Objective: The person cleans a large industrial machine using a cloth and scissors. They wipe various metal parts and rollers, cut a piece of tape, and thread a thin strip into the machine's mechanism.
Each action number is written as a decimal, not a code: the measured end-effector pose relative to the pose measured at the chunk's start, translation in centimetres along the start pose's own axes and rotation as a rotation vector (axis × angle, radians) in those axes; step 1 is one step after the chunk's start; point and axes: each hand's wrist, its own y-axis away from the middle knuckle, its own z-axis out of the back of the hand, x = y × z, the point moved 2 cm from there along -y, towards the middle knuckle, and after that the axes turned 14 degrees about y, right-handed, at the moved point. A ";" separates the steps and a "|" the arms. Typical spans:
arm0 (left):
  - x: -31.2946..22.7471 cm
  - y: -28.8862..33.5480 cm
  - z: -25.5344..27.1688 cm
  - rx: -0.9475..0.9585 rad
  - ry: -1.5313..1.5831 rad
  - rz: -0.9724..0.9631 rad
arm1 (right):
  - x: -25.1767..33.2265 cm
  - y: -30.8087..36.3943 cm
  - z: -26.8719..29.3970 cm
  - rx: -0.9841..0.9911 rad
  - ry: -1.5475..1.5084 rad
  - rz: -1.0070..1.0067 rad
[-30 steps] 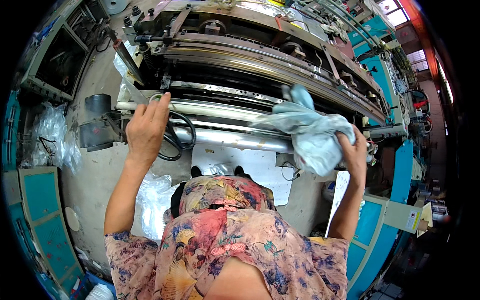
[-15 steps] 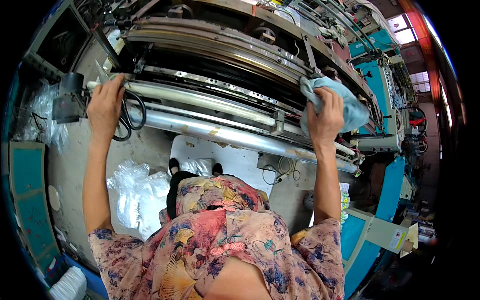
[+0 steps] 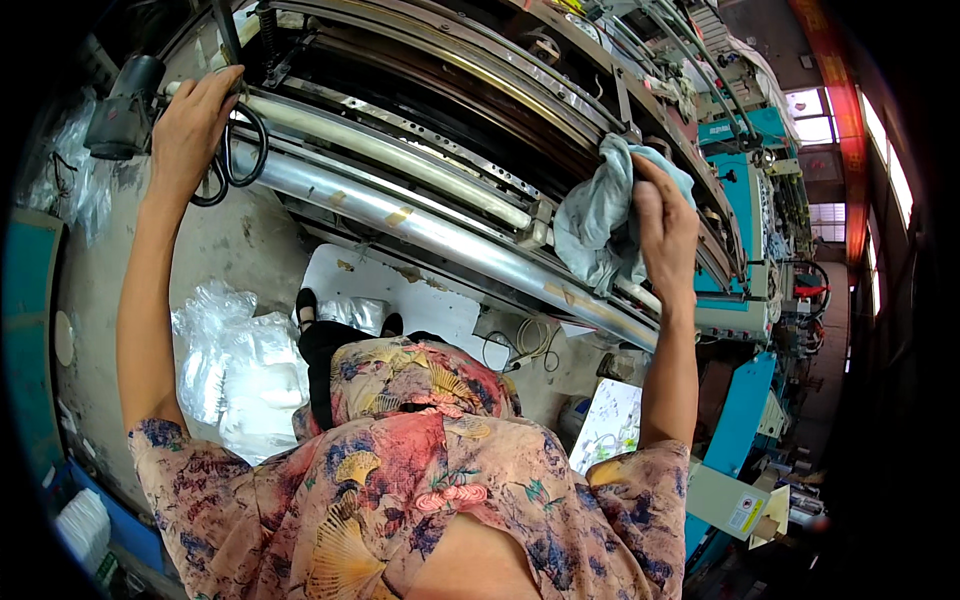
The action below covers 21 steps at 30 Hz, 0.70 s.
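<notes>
My left hand [image 3: 197, 125] is at the left end of a pale roller [image 3: 390, 163], its fingers bent over a pair of scissors. The black handle loops of the scissors [image 3: 263, 150] hang out beside the hand; their blades are mostly hidden by the fingers. My right hand [image 3: 665, 220] grips a crumpled light blue-grey cloth [image 3: 592, 215] at the right part of the machine's rollers. The cloth drapes over the end of the pale roller and its bracket. A silver metal roller [image 3: 430, 225] runs between the hands, nearer to me.
A dark cylindrical motor [image 3: 127, 105] sticks out at the machine's left end. Clear plastic film [image 3: 245, 375] lies in a heap on the floor, left of my feet. A coiled cable [image 3: 535, 345] lies below the rollers. Teal machine cabinets [image 3: 735, 215] stand at the right.
The view has shifted and turned slightly. My right hand and the cloth have moved left along the rollers, and the cloth has bunched differently. My left hand stays at the roller's left end with the scissors.
</notes>
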 end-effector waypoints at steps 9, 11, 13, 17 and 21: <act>0.7 0.1 -0.5 0.014 -0.007 0.035 | -0.7 -1.8 -1.6 -0.194 0.573 0.369; 0.5 0.2 -0.3 0.034 -0.007 0.058 | -0.4 -2.2 -1.8 -0.205 0.646 0.405; 0.4 0.2 -0.2 0.023 -0.010 0.058 | 0.0 -2.4 -2.0 -0.202 0.697 0.423; 0.4 0.0 -0.4 0.002 0.018 0.054 | 0.3 -2.5 -2.6 -0.144 0.802 0.371; 0.4 0.0 -0.2 0.005 0.023 0.051 | 1.2 -2.6 -3.0 -0.207 0.824 0.423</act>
